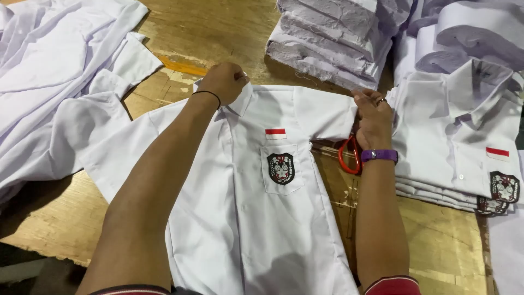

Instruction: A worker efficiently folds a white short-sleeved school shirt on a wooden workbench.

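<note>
A white short-sleeved shirt [256, 218] lies face up on the wooden table [447, 240], with a red-and-white patch above its chest pocket [281, 169] and a dark crest on the pocket. My left hand [225, 82] is closed on the shirt's collar at the top. My right hand [372, 112] pinches the edge of the shirt's sleeve [325, 112]. Red-handled scissors [349, 155] lie on the table under my right wrist, which wears a purple band.
A stack of folded white shirts [458, 147] with the same patches sits at the right. Bundles of folded white cloth [327, 38] lie at the back. Loose white shirts [49, 82] are heaped at the left. The table's near edge runs along the lower left.
</note>
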